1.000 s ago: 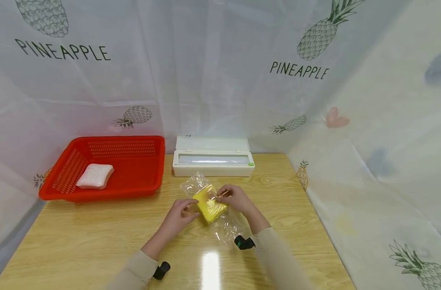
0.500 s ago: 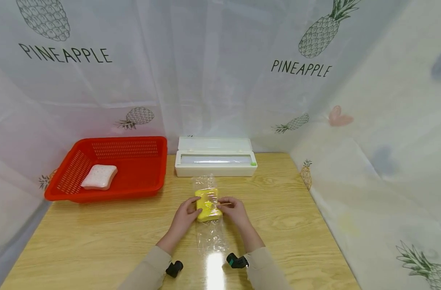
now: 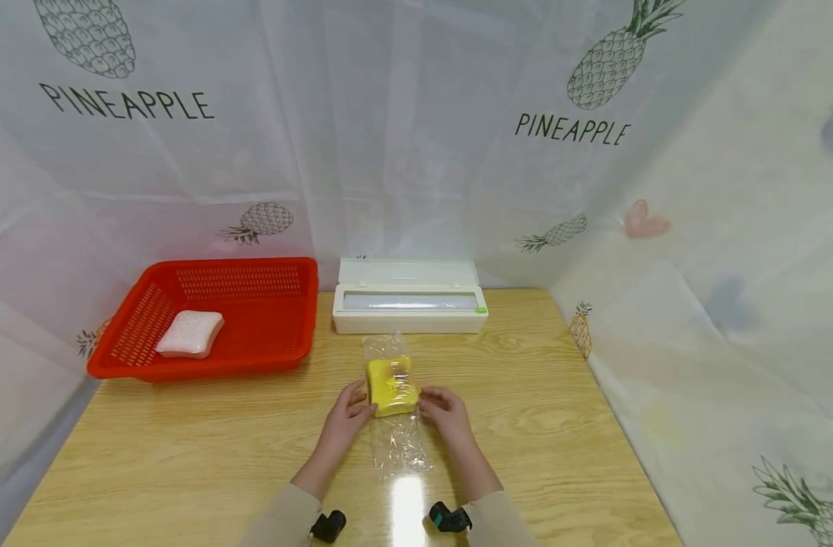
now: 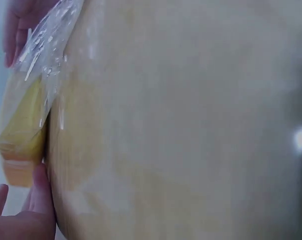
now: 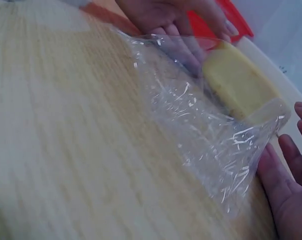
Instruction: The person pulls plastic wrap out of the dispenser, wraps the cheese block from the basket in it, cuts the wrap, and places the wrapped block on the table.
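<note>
A yellow square block (image 3: pixel 391 386) lies on the table with clear plastic film (image 3: pixel 399 448) around it. Crinkled ends of the film stick out beyond its far and near sides. My left hand (image 3: pixel 344 416) is at the block's left side, its thumb right at the near corner, fingers loosely bent and apart. At the right side, my right hand (image 3: pixel 445 414) has its fingertips beside the block's edge. The right wrist view shows the right-hand fingers (image 5: pixel 294 152) spread at the margin of the film, and the block's yellow side (image 5: pixel 240 82) beneath it.
A white film dispenser box (image 3: pixel 410 323) with its lid up stands behind the block. At the back left, a red plastic basket (image 3: pixel 266 319) holds a whitish square block (image 3: pixel 191 333). A pineapple-print curtain (image 3: pixel 416 152) borders the table (image 3: pixel 540 425).
The wrapped block has turned from a slant to nearly straight. My right hand has drawn off the film on top to the right edge, and both hands have loosened around the block.
</note>
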### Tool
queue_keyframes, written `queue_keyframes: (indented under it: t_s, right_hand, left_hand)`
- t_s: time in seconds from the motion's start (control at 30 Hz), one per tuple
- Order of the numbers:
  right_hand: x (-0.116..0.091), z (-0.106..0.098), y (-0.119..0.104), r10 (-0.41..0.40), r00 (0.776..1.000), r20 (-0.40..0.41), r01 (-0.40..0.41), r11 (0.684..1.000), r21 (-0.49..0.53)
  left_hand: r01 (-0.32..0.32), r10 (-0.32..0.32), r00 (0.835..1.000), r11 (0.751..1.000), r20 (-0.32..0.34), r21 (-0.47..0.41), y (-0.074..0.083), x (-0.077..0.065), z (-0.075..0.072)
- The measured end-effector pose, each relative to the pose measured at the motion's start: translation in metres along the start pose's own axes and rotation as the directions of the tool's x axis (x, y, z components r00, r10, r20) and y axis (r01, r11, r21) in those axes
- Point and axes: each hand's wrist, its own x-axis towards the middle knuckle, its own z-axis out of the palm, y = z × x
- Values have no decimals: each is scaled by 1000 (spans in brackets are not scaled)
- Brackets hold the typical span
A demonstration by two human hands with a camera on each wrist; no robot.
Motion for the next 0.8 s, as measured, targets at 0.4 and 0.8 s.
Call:
queue_keyframes:
  t_s: [0.4,0.8]
  right_hand:
    - [-27,-6,-2,53,997,55,-48,994,-94]
    - [-51,-14,-18,-42,961,273,116,959,-259]
  left_hand:
    - [23,-21,992,1000,122,-17,-3,-44,-7]
    - [-35,73,934,993,351,-114,-11,-48,-10]
